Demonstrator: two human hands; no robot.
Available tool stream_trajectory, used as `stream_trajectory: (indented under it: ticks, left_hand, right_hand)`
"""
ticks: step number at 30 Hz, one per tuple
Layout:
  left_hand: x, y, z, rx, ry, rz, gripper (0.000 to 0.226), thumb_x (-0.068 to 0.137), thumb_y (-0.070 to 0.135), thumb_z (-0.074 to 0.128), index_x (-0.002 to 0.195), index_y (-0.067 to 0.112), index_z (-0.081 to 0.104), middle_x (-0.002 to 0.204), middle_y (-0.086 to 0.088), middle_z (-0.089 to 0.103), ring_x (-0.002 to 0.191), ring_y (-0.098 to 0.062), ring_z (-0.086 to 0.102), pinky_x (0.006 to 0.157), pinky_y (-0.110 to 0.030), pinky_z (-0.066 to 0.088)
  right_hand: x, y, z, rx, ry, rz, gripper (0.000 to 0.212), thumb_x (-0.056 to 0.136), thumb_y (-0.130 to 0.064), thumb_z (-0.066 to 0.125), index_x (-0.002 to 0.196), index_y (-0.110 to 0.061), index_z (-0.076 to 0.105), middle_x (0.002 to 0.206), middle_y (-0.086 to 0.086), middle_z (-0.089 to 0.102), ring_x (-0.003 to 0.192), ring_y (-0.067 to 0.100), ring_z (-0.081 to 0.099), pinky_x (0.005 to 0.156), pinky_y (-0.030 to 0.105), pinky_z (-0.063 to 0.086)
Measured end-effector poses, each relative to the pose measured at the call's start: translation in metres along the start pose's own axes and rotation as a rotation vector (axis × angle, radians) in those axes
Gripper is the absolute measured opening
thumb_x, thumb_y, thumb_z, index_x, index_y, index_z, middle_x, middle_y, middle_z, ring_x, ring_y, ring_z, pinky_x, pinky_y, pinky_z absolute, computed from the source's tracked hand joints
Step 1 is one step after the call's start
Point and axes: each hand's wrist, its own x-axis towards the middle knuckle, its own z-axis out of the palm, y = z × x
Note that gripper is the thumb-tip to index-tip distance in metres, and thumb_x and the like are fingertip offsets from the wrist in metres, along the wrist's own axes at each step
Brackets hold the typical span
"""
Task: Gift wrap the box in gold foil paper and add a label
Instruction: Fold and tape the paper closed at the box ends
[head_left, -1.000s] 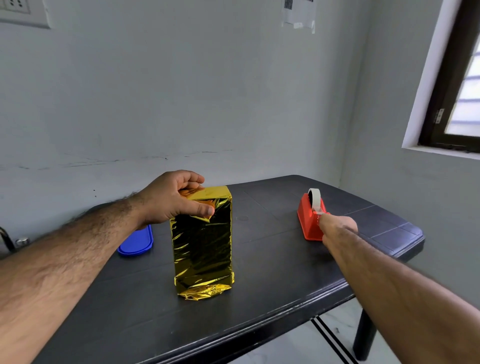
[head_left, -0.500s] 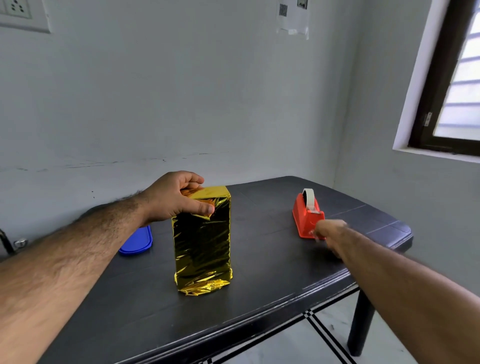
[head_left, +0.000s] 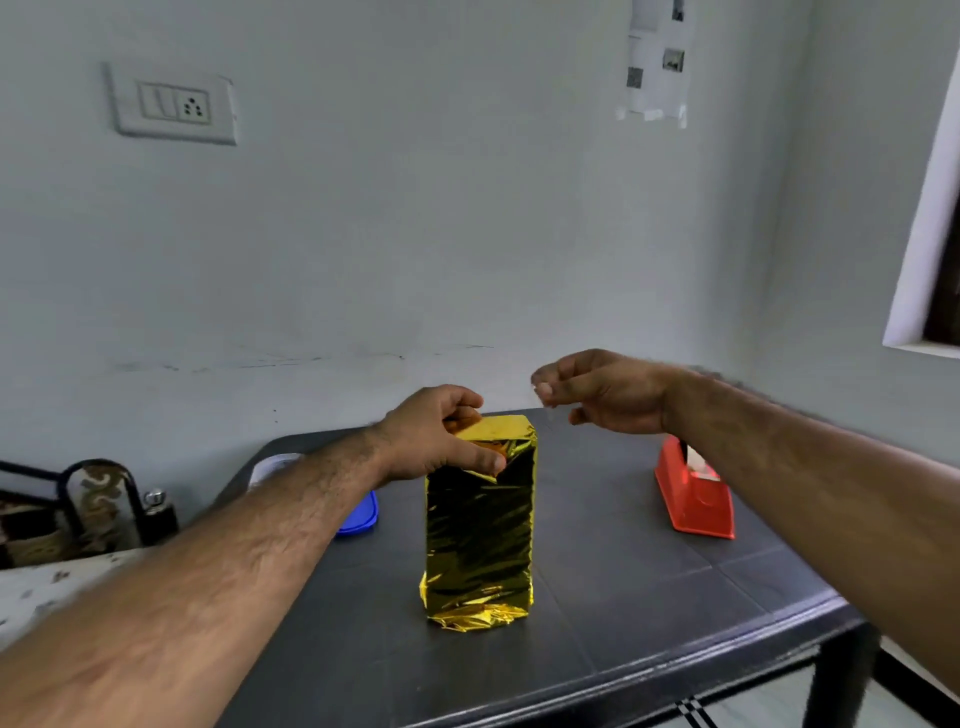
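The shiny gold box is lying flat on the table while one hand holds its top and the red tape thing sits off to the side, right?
Not quite. In the head view the gold box stands upright on the table, not flat. The left hand does hold its top, and the red tape dispenser sits off to the side.

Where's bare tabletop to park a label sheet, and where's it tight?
Free: the table strip between the gold-wrapped box and the near edge, and the patch between box and red tape dispenser. Tight: left of the box, where the left hand and forearm cross above the blue lid.
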Motion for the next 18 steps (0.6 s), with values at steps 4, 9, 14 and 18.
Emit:
stream_trajectory:
  ticks: [4, 9, 14, 18]
  left_hand:
    - [-0.001, -0.001, -0.004, 0.011, 0.018, -0.004, 0.114, 0.05, 0.055, 0.1, 0.15, 0.027, 0.051, 0.14, 0.01, 0.062, 0.128, -0.012, 0.058, 0.11, -0.04, 0.052]
    - [-0.002, -0.003, -0.006, 0.075, 0.034, 0.014, 0.125, 0.041, 0.074, 0.094, 0.149, 0.029, 0.05, 0.137, 0.011, 0.064, 0.123, -0.014, 0.063, 0.105, -0.043, 0.056]
    - [-0.001, -0.005, -0.007, 0.102, 0.027, 0.015, 0.143, 0.034, 0.083, 0.09, 0.157, 0.03, 0.04, 0.145, 0.007, 0.06, 0.126, -0.018, 0.062, 0.107, -0.045, 0.054]
    - [0.001, -0.006, -0.007, 0.128, 0.024, 0.027, 0.135, 0.039, 0.083, 0.088, 0.154, 0.029, 0.043, 0.141, 0.006, 0.061, 0.122, -0.019, 0.063, 0.104, -0.044, 0.057]
  right_hand:
    - [0.03, -0.027, 0.025, -0.227, -0.079, 0.075, 0.015, 0.094, -0.023, 0.078, 0.079, -0.025, 0.079, 0.103, -0.009, 0.073, 0.108, 0.009, 0.057, 0.093, 0.042, 0.036]
    - [0.057, -0.045, 0.043, -0.388, -0.076, 0.162, 0.018, 0.094, -0.023, 0.077, 0.077, -0.028, 0.082, 0.118, -0.004, 0.073, 0.129, 0.019, 0.051, 0.092, 0.041, 0.037]
    - [0.072, -0.052, 0.053, -0.527, -0.055, 0.273, 0.014, 0.094, -0.022, 0.077, 0.104, -0.014, 0.079, 0.132, 0.004, 0.068, 0.13, 0.025, 0.05, 0.09, 0.04, 0.037]
    - [0.077, -0.059, 0.062, -0.603, -0.062, 0.331, 0.006, 0.091, -0.019, 0.078, 0.091, -0.015, 0.074, 0.111, -0.004, 0.062, 0.112, 0.019, 0.052, 0.09, 0.041, 0.038]
